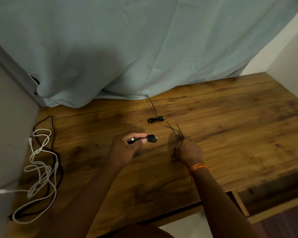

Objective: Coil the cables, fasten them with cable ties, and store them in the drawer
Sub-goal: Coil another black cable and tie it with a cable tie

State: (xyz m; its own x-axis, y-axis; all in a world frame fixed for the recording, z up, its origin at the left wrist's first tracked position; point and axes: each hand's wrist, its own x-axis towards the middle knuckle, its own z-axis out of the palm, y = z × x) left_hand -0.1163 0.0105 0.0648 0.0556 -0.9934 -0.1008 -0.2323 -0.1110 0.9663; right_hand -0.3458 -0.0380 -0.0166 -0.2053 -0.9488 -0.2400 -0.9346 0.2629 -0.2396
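My left hand (126,145) grips a short coiled black cable (149,138) just above the wooden table (239,127). My right hand (189,151) holds a bunch of black cable ties (176,133) whose tips fan up and away from me. Farther back lies another coiled black cable (156,119), bound with a cable tie whose long tail points toward the curtain. At the table's left edge, loose white cables (41,162) and a black cable (53,127) lie tangled together.
A pale blue curtain (127,48) hangs along the back and drapes onto the table. A drawer (268,203) stands open under the table's front right edge. A white wall closes in on the right.
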